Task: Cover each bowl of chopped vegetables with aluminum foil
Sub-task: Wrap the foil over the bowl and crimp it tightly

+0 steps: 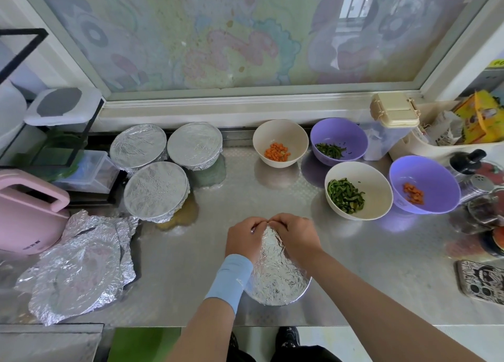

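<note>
**Foil being closed over the near bowl**

Close to the counter edge stands a bowl [282, 297] with a foil sheet [275, 263] over it. The left hand [242, 239] and right hand [296, 233] pinch this sheet at the far rim. The foil looks thin, light and easy to tear, so I would crimp it gently along the rim. Four open bowls [379, 187] wait to the right and the covered bowls [156, 191] and spare foil [79, 266] to the left, all well apart from the hands.

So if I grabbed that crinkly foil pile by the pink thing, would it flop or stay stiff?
Probably floppy: the loose foil sheets are thin and already crumpled. Likely very light too, so a push could slide them on the smooth metal counter. They would probably keep any new dent.
</note>
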Demonstrator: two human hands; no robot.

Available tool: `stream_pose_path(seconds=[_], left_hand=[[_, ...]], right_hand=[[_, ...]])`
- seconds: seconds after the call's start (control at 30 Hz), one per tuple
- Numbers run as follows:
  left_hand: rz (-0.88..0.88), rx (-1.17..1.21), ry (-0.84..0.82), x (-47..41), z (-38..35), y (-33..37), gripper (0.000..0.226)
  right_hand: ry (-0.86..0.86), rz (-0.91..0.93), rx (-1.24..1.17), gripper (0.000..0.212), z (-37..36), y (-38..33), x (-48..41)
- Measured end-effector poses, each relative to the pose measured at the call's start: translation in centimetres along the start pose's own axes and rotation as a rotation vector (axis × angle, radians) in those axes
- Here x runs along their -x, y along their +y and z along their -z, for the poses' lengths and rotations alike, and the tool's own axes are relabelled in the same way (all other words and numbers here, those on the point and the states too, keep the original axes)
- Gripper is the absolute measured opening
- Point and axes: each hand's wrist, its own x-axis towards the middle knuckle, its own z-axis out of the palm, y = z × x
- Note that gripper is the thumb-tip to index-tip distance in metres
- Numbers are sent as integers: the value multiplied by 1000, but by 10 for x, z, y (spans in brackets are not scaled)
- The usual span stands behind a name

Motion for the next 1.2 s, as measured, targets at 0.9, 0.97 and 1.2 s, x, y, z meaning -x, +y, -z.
stream_pose_path(seconds=[0.9, 0.97, 1.2], left_hand=[[-9, -73, 216, 18, -12, 0, 26], [28, -74, 206, 20, -12, 1, 25], [-58, -89, 9, 8, -5, 9, 18]], right_hand=[[164, 23, 132, 17, -3, 11, 9], [154, 11, 87, 16, -2, 11, 8], [117, 0, 44, 15, -1, 10, 5]])
